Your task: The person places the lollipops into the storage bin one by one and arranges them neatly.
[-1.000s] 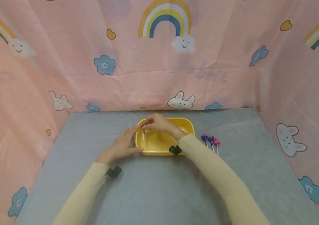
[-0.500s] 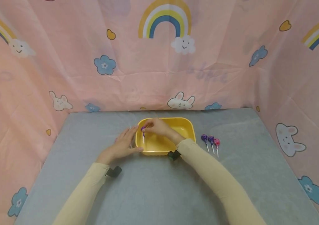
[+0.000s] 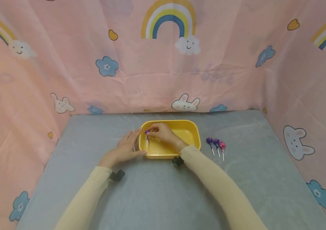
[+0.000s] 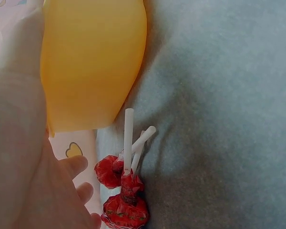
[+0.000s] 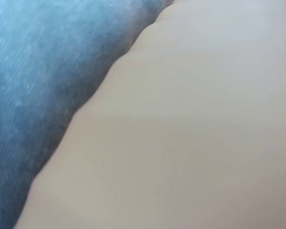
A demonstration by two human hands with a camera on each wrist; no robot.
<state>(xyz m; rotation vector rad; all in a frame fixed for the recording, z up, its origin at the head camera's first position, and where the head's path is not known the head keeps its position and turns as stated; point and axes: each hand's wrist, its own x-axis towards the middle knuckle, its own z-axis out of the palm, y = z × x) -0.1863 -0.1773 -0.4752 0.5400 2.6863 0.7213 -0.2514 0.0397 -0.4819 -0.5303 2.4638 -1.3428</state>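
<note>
My right hand [image 3: 165,133] reaches into the yellow plastic tray [image 3: 186,155] and pinches a purple-wrapped lollipop [image 3: 147,132] by its head, near the left wall. Its white stick points toward me. My left hand [image 3: 125,149] lies along the tray's left rim, fingers extended and thumb near the front left corner. In the left wrist view, red-wrapped lollipops [image 4: 126,211] with white sticks lie on the cloth close to the left fingertips [image 4: 85,192], outside the tray [image 4: 93,62]. A blurred pale surface and blue-grey cloth fill the right wrist view, so the right fingers are hidden there.
Right of the tray, two purple lollipops [image 3: 216,141] and a pink one [image 3: 222,145] lie in a row on the grey cloth-covered table [image 3: 151,195]. A pink patterned curtain [image 3: 134,76] borders the back and sides.
The right hand has come down slightly toward me inside the tray, lowering the purple lollipop. The left hand stays at the left rim.
</note>
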